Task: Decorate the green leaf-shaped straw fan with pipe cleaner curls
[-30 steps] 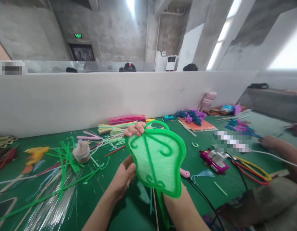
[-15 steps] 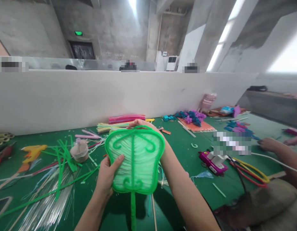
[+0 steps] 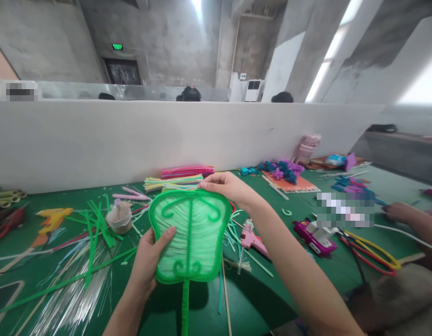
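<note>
I hold a green hand fan (image 3: 195, 238) upright over the green table (image 3: 272, 298), its pale face edged and scrolled with green fuzzy wire and its green handle pointing down. My left hand (image 3: 148, 261) grips the fan's lower left edge, thumb laid on its face. My right hand (image 3: 226, 186) pinches the fan's top right rim from behind.
Green wire pieces and clear strips (image 3: 90, 242) litter the left. A yellow glue gun (image 3: 53, 218), a tape roll (image 3: 120, 218), a pink glue gun (image 3: 251, 237), a magenta glue gun (image 3: 312, 233) and bundled coloured sticks (image 3: 183, 177) lie around. Another person's hand (image 3: 400, 212) rests at the right.
The fan swung from tilted right to upright and shifted left. My left hand moved onto its lower left edge; my right hand kept the top rim.
</note>
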{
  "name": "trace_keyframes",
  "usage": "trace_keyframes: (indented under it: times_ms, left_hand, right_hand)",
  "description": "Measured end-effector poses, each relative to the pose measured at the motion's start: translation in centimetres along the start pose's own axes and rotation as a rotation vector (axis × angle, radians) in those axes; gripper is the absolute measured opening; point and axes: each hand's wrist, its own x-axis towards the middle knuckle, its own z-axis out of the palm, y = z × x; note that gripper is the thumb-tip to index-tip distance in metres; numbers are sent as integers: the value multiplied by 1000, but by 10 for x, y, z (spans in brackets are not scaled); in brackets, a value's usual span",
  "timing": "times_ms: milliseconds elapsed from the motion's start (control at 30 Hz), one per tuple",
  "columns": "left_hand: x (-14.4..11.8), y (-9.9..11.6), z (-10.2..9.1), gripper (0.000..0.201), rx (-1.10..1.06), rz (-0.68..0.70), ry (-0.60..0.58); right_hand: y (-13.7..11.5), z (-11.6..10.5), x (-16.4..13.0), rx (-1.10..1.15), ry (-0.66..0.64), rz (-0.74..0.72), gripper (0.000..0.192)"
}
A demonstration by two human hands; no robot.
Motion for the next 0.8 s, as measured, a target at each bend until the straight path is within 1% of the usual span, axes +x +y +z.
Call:
trace_keyframes:
  times_ms: [67,133,167,200,267,367,467,533,567,700,800]
  left_hand:
    - [-3,3,1,48,-7,-12,14]
    - [-4,4,1,48,-7,-34,19]
    - [-4,4,0,48,-7,-43,17]
    - [-3,3,-1,48,-6,-51,14]
    - [-2,2,-3,47,-6,-56,9]
    - [0,-1,-5,45,-1,-50,-4]
    - [1,-3,-5,44,-5,-40,-31]
    - [1,-3,-4,45,-6,-37,-31]
    - [1,-3,-4,46,-5,-36,-24]
    - [2,-4,-3,45,-11,-31,-18]
    - [2,-5,-4,44,-26,-35,-32]
  right_hand:
    - [-6,-1,2,-130,83,-88,22]
    - [-11,-1,2,-152,147,-165,22]
    - [-14,0,1,-135,159,-197,22]
    - [-16,0,0,-128,155,-224,23]
    - [-22,2,-3,-151,94,-241,25]
    - [-29,6,-6,-305,-49,-216,24]
    - [-32,11,-3,-416,-123,-165,22]
    - [-33,13,0,-455,-136,-136,20]
    - [-33,14,2,-478,-132,-144,18]
    - [-31,17,9,-570,-92,-236,11]
    - [-28,18,10,-545,-59,-276,8]
